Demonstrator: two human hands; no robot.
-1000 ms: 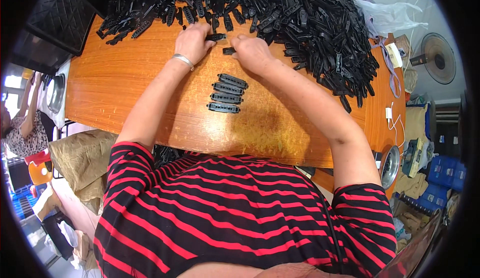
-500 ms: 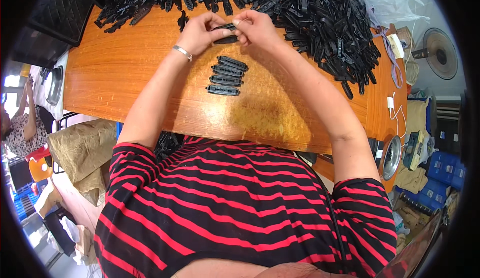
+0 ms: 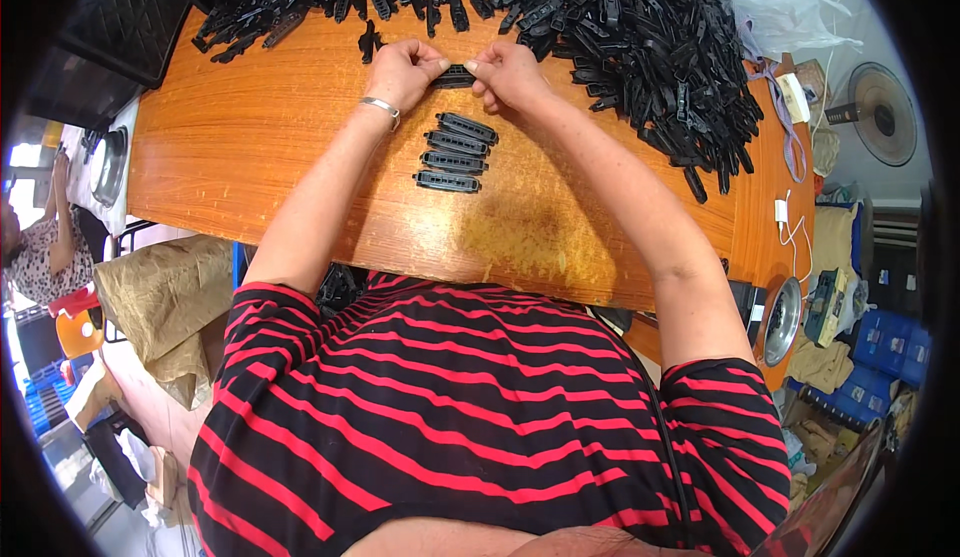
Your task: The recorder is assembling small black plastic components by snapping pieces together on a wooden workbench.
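Between my hands is a long black plastic part (image 3: 455, 78) with slots along it, lying crosswise. My left hand (image 3: 402, 73), with a silver bracelet at its wrist, pinches the part's left end. The right end is gripped by the thumb and fingers of my right hand (image 3: 507, 74). Just nearer to me, several similar slotted black parts (image 3: 455, 144) lie in a short column on the wooden table (image 3: 250, 157). Whether a second piece lies under the held one, I cannot tell.
A big heap of black plastic parts (image 3: 640, 47) covers the table's far side and far right. A black crate (image 3: 125, 22) stands at the far left. Beyond the right edge are a fan (image 3: 880, 115) and a metal bowl (image 3: 782, 321). At far left, another person (image 3: 50, 242) is visible.
My hands have spread a little apart to the ends of the black part. It was tilted between my fingers and now lies more level, lower and nearer the column.
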